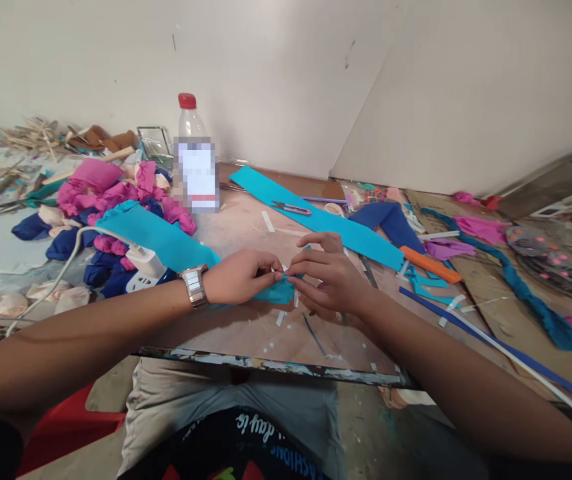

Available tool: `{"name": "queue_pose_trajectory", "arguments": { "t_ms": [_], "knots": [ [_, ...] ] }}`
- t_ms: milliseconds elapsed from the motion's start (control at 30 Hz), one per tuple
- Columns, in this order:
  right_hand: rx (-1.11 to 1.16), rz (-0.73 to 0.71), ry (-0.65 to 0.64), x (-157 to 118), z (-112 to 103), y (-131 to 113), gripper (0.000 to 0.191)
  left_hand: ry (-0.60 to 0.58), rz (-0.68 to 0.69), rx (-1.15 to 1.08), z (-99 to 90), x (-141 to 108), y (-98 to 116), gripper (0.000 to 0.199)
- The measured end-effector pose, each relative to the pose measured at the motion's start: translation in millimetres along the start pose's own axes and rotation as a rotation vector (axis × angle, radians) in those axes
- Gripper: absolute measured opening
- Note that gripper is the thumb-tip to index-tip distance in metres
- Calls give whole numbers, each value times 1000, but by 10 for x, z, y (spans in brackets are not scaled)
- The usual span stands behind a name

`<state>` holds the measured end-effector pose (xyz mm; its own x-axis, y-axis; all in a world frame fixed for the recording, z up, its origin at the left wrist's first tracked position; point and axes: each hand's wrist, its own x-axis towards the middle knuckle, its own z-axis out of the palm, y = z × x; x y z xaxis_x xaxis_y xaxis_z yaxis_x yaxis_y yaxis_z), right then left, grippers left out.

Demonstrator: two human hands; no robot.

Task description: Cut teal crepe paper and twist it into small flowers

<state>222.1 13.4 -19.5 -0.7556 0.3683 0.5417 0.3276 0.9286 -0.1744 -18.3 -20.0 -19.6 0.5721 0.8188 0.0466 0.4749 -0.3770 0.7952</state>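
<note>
Both hands meet over the front middle of the table, pinching a piece of turquoise fabric (277, 294). My left hand (239, 275), with a metal watch (195, 287) on its wrist, grips the fabric between thumb and forefinger. Fingertip to fingertip with it, my right hand (333, 275) pinches the same fabric from the other side. Part of the cloth hangs below the fingers, and its held edge is mostly hidden by them. Behind the hands, a long turquoise strip (356, 230) lies diagonally, with small thread snips (291, 208) resting on it.
An orange-handled cutter (431, 265) lies right of the strip. A red-capped bottle (187, 123) stands at the back against the wall. Pink and navy fabric puffs (91, 193) are heaped at left, beside a white plug (145, 260) with a cable. A white rod (521, 363) crosses the right side.
</note>
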Motion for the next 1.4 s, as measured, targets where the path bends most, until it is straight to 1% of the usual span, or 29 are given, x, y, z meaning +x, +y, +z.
{"name": "queue_pose_trajectory", "arguments": {
  "t_ms": [133, 233, 333, 800, 1067, 1300, 1400],
  "knots": [
    [-1, 0, 1, 2, 2, 4, 5, 1, -9, 6, -6, 3, -5, 32],
    [4, -11, 10, 2, 8, 9, 3, 15, -5, 5, -12, 1, 6, 28],
    [11, -7, -7, -3, 13, 12, 3, 21, 4, 24, -8, -5, 17, 24],
    [128, 64, -111, 4, 86, -4, 6, 85, 126, 228, 61, -25, 4, 24],
    [163, 67, -66, -7, 94, 7, 3, 106, 164, 208, 71, -23, -14, 17],
    [214, 106, -140, 24, 63, -88, 10, 123, 248, 421, 128, -27, -19, 15],
    [211, 122, -166, 25, 52, -106, 11, 149, 284, 460, 149, -31, -31, 16]
  ]
}}
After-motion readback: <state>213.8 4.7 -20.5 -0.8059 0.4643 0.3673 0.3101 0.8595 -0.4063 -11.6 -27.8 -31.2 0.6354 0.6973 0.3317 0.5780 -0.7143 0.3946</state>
